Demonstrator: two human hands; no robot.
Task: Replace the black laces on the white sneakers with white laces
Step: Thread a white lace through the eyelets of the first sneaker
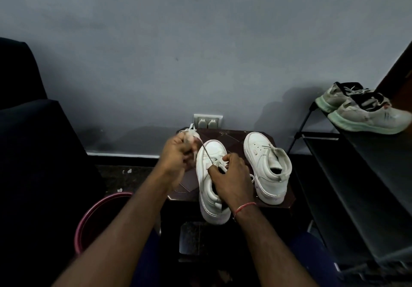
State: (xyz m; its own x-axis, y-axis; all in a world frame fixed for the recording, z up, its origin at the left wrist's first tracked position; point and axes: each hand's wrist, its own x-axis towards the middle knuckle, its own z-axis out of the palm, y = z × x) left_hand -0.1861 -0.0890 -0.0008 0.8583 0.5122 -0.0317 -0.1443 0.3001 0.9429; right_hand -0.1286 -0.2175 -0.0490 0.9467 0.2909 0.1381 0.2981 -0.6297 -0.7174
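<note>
Two white sneakers [267,175] on tabletop [225,135]: left sneaker [211,211] mid-relacing, white lace [191,133] bunched in closed grip of left hand [178,155], pinched at eyelets by right hand [229,179]; next eyelet's threading judged due.

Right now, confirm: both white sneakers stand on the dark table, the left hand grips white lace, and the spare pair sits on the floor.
One thing is wrong: in the head view the spare pair sits on the black rack, not the floor. The left white sneaker and right white sneaker do stand on the dark table, and the left hand grips white lace.
</note>
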